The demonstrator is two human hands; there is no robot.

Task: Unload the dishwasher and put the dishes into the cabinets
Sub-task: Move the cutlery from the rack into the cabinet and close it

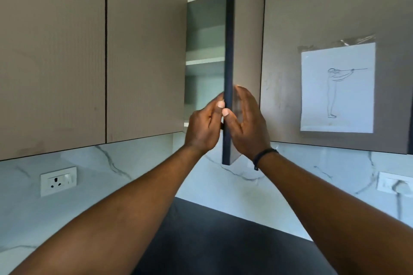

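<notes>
Head view: both hands on the edge of an open upper cabinet door.

Cabinet door [229,51] stands swung out, edge-on to the camera, dark edge running top to bottom of frame. Left hand [204,127] grasps the door edge from the left, thumb on the front of the edge, fingers curled behind it. Right hand [247,123] lies flat against the door's right face, fingers straight and pointing up, thumb tip on the edge just below the left thumb; dark wristband [263,156] on that wrist. Open cabinet [205,40] behind the door shows pale shelves; no dishes visible on them. Closed doors either side. Line drawing on paper [337,89] taped to the right-hand door. Wall socket [58,181] on the marble backsplash, lower left; dark countertop [212,241] below.
</notes>
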